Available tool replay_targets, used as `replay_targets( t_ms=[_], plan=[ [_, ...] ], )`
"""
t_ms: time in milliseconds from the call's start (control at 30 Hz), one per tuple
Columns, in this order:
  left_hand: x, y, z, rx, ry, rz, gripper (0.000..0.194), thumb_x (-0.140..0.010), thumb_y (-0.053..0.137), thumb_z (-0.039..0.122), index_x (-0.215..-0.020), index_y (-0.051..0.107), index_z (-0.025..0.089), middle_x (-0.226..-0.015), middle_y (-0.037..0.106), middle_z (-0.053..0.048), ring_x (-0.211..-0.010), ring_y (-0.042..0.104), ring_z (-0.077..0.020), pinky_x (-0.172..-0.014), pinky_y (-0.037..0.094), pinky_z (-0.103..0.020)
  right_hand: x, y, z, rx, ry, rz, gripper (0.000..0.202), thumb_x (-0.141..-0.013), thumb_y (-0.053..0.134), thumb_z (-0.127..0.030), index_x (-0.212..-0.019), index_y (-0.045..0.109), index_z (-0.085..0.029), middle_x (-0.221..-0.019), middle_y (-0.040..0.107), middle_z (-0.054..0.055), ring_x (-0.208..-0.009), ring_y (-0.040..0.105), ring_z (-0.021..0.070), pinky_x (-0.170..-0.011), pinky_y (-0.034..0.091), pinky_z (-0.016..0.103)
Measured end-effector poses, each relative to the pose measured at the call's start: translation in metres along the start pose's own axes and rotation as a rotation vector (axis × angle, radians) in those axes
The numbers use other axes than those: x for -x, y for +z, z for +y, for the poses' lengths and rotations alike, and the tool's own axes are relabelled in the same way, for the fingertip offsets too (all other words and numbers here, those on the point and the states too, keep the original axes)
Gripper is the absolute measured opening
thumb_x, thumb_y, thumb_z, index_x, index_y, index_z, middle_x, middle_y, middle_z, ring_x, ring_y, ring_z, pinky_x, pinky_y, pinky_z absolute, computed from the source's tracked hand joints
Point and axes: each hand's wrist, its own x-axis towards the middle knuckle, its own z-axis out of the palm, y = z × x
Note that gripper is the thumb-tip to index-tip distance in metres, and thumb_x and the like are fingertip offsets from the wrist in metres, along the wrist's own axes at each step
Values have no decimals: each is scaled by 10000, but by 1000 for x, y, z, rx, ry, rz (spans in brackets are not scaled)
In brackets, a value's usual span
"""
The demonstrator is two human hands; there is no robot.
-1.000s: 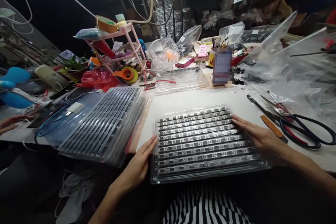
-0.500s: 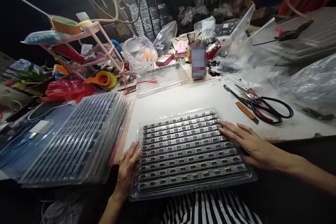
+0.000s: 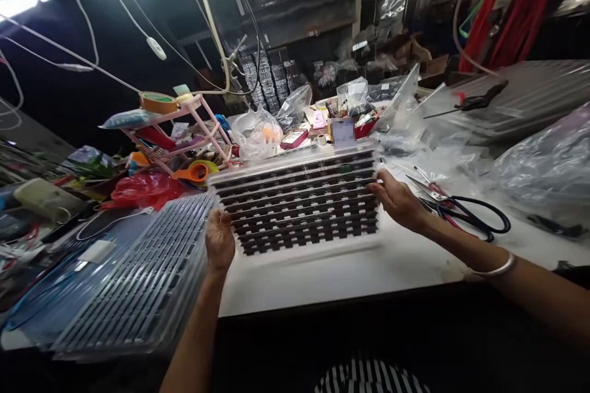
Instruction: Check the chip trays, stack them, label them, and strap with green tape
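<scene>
A clear plastic tray [image 3: 302, 156] with rows of dark slotted strips is held up, tilted, above the white work surface [image 3: 276, 291]. My left hand [image 3: 220, 242] is closed on the tray's left edge. At its right edge, my right hand [image 3: 397, 199] grips it with thumb and fingers. Left of my left hand lies a stack of similar trays [image 3: 138, 276] with long strips in them. Black-handled scissors [image 3: 456, 199] lie on the surface to the right of my right hand.
A pink rack [image 3: 203, 113] with tape rolls stands at the back left, by a red plastic bag [image 3: 147, 189]. Clear bags [image 3: 255, 132] and small boxes line the back. More plastic sheeting [image 3: 544, 159] is heaped at the right. Cables [image 3: 203, 18] hang overhead.
The tray has been raised off the near edge, moved away from me and tilted up. Both hands now grip its sides; earlier they rested along them. The view has tipped upward.
</scene>
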Motion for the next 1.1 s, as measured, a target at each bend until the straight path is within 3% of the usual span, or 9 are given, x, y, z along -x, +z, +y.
replay_targets(
  t_ms=[167,333,433,533,633,700,800,900,1100],
  plan=[
    [4,2,2,-272,-83,-243,528,-895,269,584,-758,571,174,-624,594,-30,-607,579,-187,-582,417,-286,8,15,13,-2,286,-268,424,-908,245,-571,-704,394,-231,-558,538,10,-548,546,180,-541,414,273],
    [26,27,-10,-566,-165,-439,499,-937,275,458,-732,611,151,-729,654,-104,-769,628,-213,-702,436,-325,17,27,48,128,354,-446,471,-890,305,-575,-629,459,-215,-663,599,85,-657,580,228,-616,415,312],
    [25,36,-12,-666,-149,-526,492,-926,324,488,-777,635,136,-835,666,-108,-851,627,-214,-796,442,-376,12,30,52,375,328,-544,515,-887,307,-607,-636,501,-202,-682,605,123,-677,587,275,-618,394,350],
    [26,30,-8,-699,-108,-549,490,-908,352,498,-824,660,126,-929,657,-157,-961,606,-281,-855,419,-418,20,28,46,643,335,-587,543,-911,244,-598,-800,571,-179,-720,619,129,-702,595,308,-608,393,372],
    [46,15,-1,-673,-71,-511,437,-908,379,469,-1049,630,141,-1083,619,-155,-1074,546,-294,-933,379,-433,55,23,41,556,337,-452,591,-900,250,-622,-1094,556,-155,-695,609,90,-672,595,294,-587,414,369],
    [69,5,0,-632,-67,-480,425,-914,391,436,-1217,546,181,-1181,584,-126,-1142,500,-276,-976,355,-429,86,22,39,385,235,-249,661,-877,283,-658,-1262,479,-158,-822,617,91,-721,603,268,-615,449,362],
    [97,-4,-4,-552,-99,-438,434,-944,334,377,-1330,443,212,-1303,517,-111,-1216,443,-254,-1005,337,-450,120,26,32,293,124,-91,621,-900,307,-618,-1363,409,-218,-1122,569,120,-962,583,291,-805,463,432],
    [103,-4,-10,-453,-125,-424,440,-944,336,380,-1337,441,212,-1339,492,-112,-1241,424,-254,-1024,314,-483,124,39,23,372,49,-52,525,-945,275,-514,-1375,406,-243,-1307,486,129,-1137,494,350,-870,411,544],
    [83,3,-20,-225,-146,-403,415,-883,459,379,-1238,558,189,-1310,532,-109,-1244,445,-243,-1064,304,-463,104,67,19,427,-43,28,457,-971,248,-335,-1344,458,-176,-1366,443,184,-1181,487,350,-920,383,584]
  ],
)
